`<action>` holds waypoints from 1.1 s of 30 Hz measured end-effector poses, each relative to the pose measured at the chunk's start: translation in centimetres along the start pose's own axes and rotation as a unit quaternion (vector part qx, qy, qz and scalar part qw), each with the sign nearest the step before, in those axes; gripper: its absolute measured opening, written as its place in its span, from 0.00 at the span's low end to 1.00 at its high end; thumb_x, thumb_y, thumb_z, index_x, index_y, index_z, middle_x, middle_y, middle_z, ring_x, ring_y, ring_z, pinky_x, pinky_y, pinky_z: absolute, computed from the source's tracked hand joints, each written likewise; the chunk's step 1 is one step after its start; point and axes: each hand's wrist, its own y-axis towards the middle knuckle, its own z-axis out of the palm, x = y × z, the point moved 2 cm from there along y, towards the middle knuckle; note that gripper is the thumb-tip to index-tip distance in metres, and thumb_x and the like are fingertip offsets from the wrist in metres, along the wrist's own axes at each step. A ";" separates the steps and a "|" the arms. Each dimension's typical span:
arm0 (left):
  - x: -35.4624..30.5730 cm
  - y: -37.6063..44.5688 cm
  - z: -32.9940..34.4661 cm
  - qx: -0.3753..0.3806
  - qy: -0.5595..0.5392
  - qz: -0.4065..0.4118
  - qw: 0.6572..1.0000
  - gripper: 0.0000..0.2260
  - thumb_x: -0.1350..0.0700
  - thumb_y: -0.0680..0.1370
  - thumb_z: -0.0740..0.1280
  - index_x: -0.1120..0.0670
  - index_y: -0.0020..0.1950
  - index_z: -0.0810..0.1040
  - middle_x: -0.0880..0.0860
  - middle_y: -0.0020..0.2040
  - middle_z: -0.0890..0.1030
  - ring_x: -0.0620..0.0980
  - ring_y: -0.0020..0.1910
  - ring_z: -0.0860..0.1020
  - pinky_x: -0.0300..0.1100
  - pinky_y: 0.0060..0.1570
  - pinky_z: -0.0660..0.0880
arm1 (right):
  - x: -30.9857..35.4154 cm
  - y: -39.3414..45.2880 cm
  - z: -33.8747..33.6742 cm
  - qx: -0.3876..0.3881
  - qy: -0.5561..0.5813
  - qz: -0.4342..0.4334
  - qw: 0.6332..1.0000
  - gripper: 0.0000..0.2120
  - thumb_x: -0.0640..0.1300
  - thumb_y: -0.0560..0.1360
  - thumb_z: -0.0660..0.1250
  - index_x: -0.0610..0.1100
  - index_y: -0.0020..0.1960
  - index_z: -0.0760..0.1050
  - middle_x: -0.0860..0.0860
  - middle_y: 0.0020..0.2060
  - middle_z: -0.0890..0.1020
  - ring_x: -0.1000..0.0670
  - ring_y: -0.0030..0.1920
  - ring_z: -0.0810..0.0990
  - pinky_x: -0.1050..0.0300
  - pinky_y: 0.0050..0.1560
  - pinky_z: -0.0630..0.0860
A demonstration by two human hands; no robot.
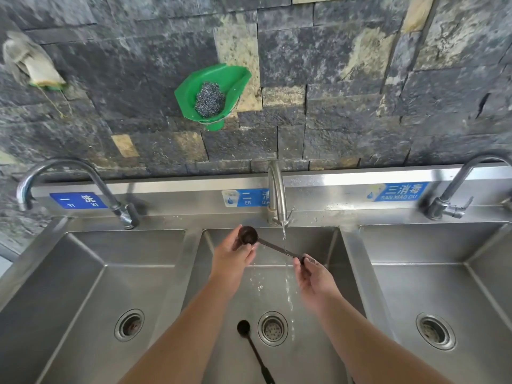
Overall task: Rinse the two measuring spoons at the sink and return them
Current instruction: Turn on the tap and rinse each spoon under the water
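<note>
Middle basin [318,245]: second spoon [253,347] beside drain [273,328].

Second measuring spoon [253,347], lying in middle basin: handle end running off the bottom edge. Held spoon [266,243]: handle tip disappearing under right hand [314,275] fingers [300,263]; underside of bowl being covered by left hand [235,254]. Middle label [245,197]: second character being blocked by middle faucet [277,194]. Right faucet [465,184]: spout being cropped at right edge. Both forearms being cropped at the bottom.
</note>
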 end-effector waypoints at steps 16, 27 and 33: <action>-0.7 -0.4 -3.0 -0.039 -0.071 0.012 0.997 0.20 0.73 0.77 0.61 0.53 0.63 0.76 0.57 0.52 0.83 0.52 0.47 0.85 0.36 0.40 0.80 | 0.4 -1.8 2.1 0.098 -0.181 0.003 0.979 0.08 0.35 0.80 0.61 0.41 0.43 0.74 0.42 0.30 0.81 0.48 0.27 0.80 0.61 0.25 0.78; 3.8 0.3 6.0 0.069 -0.122 -0.154 0.978 0.15 0.73 0.77 0.58 0.58 0.57 0.76 0.62 0.52 0.80 0.56 0.51 0.80 0.44 0.46 0.79 | 8.7 -5.1 -5.0 0.083 -0.135 -0.085 0.984 0.09 0.40 0.80 0.61 0.40 0.47 0.78 0.45 0.30 0.81 0.52 0.28 0.79 0.64 0.28 0.78; 4.9 1.0 8.4 0.055 -0.191 -0.199 0.960 0.04 0.63 0.81 0.60 0.62 0.53 0.73 0.63 0.52 0.79 0.59 0.53 0.79 0.53 0.65 0.71 | 9.0 -6.7 -7.5 0.052 -0.240 -0.172 0.954 0.05 0.34 0.77 0.65 0.36 0.44 0.79 0.42 0.35 0.79 0.50 0.34 0.80 0.61 0.38 0.81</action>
